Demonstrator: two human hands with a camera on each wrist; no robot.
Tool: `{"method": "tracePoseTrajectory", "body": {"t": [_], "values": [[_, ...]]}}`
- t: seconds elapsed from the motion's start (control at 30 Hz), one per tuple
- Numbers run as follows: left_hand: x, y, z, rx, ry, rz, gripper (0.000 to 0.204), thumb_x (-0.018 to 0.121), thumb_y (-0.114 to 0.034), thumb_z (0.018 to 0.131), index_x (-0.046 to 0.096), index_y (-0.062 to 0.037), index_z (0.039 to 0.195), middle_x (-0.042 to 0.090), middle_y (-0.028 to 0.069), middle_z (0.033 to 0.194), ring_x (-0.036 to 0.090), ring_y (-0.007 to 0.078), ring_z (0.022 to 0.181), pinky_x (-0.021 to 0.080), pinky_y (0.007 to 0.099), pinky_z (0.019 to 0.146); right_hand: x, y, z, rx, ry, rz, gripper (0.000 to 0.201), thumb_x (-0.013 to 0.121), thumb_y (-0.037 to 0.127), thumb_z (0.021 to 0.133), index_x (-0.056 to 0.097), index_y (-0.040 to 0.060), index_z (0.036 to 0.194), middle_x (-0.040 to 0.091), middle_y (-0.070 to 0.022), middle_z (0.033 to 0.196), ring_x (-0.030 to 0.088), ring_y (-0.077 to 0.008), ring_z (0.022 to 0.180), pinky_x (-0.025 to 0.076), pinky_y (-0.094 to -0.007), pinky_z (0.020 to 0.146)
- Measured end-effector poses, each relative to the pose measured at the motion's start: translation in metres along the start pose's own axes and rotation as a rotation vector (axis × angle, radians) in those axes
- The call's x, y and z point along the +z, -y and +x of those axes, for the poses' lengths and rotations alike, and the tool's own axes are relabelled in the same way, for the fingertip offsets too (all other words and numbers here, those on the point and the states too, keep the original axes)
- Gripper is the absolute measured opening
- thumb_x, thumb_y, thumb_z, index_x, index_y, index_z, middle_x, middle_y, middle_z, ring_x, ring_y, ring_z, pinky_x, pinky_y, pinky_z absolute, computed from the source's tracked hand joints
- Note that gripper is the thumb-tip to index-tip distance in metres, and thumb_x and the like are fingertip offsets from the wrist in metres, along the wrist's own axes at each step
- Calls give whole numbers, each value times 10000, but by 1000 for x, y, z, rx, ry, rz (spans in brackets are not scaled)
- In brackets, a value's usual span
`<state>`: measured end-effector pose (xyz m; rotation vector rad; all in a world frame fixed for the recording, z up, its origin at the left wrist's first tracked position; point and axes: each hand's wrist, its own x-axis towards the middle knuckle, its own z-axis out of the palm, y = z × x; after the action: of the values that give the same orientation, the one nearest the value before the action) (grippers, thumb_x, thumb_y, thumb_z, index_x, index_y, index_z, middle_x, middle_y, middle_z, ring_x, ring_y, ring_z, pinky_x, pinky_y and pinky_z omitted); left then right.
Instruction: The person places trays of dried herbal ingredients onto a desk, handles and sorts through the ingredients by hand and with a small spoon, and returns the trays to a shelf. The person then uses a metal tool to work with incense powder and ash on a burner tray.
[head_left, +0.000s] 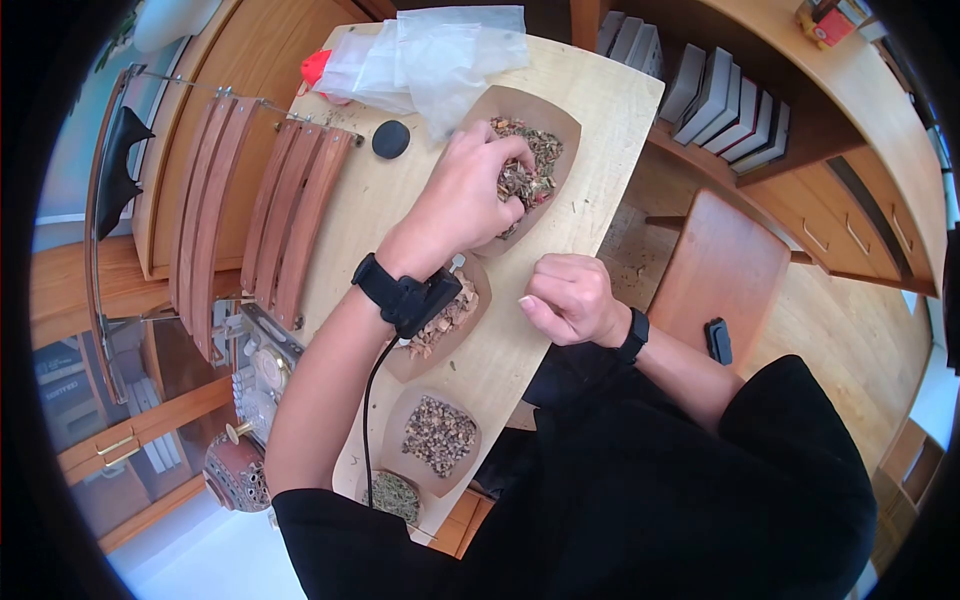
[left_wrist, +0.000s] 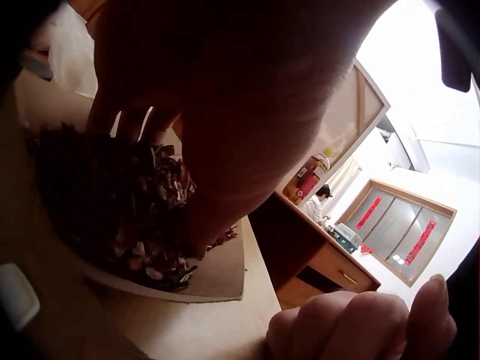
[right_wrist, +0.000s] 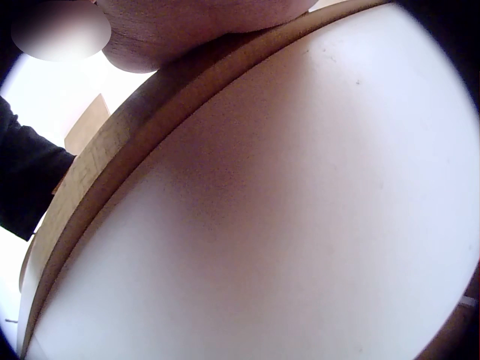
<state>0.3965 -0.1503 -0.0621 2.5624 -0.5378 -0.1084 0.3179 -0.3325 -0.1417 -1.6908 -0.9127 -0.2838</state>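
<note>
My left hand [head_left: 468, 188] reaches into a brown paper tray [head_left: 562, 122] at the table's far end. Its fingers and thumb curl round some dried herb mix [head_left: 540, 150], leafy bits with red flecks. The left wrist view shows the fingers down in the dark pieces, with the tray's wall [left_wrist: 214, 279] beside them. My right hand [head_left: 575, 300] rests as a loose fist at the table's edge, its thumb outside and nothing seen in it. A second tray of pale chips [head_left: 440, 325] lies under my left wrist, partly hidden by it.
Two more trays stand nearer me, one of mixed small pebbly bits [head_left: 438, 437], one of green herb [head_left: 392, 497]. Clear plastic bags [head_left: 450, 60] and a round black lid [head_left: 390, 139] lie farther back. Wooden slats [head_left: 290, 215] flank the table; a stool [head_left: 725, 270] stands opposite.
</note>
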Motion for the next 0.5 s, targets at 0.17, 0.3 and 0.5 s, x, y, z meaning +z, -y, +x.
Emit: {"method": "tracePoseTrajectory", "body": {"t": [0.17,0.3,0.5], "values": [[-3,2,3,-40,38,-122,298,753,-6,716,698,-55,1005,634,157,1036,635,353,1020,508,392,945,0,0,0,-8,-8,-11,322,716,147,866,499,60,645,426,-92,617,506,-293,535,416,-417,497],[-7,8,3,-73,14,-144,307,753,3,711,706,-47,1011,666,150,1055,673,278,1005,520,345,924,1,0,0,-6,-10,-11,321,717,148,865,500,60,646,429,-92,618,507,-292,535,416,-415,497],[-14,20,5,-277,5,-338,288,774,13,781,710,-11,1060,724,75,1115,675,128,1006,545,294,892,2,-1,1,-37,-35,-2,229,675,105,831,549,52,648,408,-81,596,470,-275,507,377,-409,469]]}}
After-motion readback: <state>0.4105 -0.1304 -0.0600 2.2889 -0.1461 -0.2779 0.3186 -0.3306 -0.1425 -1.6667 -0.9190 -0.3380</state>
